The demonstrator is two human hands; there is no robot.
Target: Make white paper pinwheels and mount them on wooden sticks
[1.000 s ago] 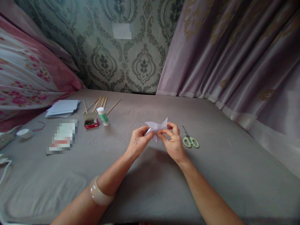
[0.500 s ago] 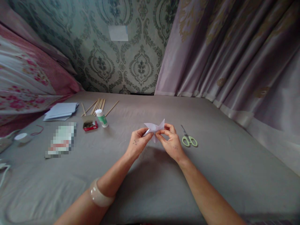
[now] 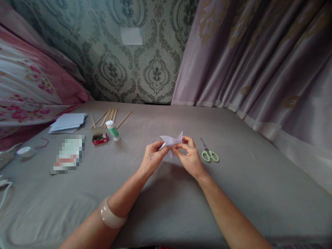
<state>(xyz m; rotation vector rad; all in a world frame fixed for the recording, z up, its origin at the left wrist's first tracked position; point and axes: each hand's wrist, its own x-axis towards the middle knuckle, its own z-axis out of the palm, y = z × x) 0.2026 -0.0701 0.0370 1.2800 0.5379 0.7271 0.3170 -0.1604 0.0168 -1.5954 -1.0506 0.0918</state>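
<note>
A white paper pinwheel [image 3: 169,140] with pointed blades is held up over the grey sheet, between both hands. My left hand [image 3: 153,155] pinches its left side with thumb and fingers. From the right, my right hand [image 3: 190,155] grips near its centre, thumb and index finger pressed together there. The fingers hide part of the folds, and whether a pin sits at the middle cannot be made out. Scissors with pale green handles [image 3: 210,156] lie to the right of my right hand, blades pointing away.
Left of my hands stand a glue stick [image 3: 113,130] and an open red box [image 3: 100,139] of small metal pieces. Behind them lie several wooden sticks [image 3: 111,117]. Farther left are a paper stack [image 3: 68,122], a blurred packet [image 3: 68,154] and a white round lid [image 3: 26,151].
Both hands keep their grip on the paper pinwheel, with only a very slight shift of the fingers. The view has moved marginally.
</note>
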